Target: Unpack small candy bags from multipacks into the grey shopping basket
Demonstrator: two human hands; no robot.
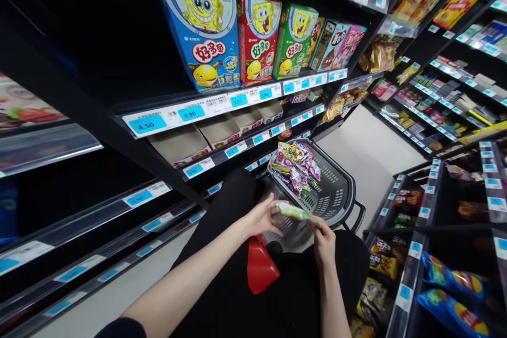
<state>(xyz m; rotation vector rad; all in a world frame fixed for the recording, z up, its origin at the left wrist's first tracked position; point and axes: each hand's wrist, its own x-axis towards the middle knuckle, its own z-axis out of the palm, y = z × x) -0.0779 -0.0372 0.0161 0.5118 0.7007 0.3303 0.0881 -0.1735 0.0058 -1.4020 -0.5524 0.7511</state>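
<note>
A small green-and-white snack packet [292, 211], blurred by motion, lies across the gap between my hands. My right hand [325, 237] pinches its right end. At the other end, my left hand [263, 217] has its fingers spread apart beside the packet; whether it touches the wrapper I cannot tell. Just beyond them stands a grey plastic shopping basket [336, 190], its left part holding a heap of colourful snack packets [295, 166], many of them purple. Below my left hand a smooth red object [261, 269] shows between my legs.
Shelving on the left carries blue [209, 37], red [259, 37] and green snack boxes [295, 42] above open cardboard trays [219, 129]. Price labels line the shelf edges. Racks with blue snack bags [455, 274] stand close on the right. A pale floor [370, 148] stretches beyond the basket.
</note>
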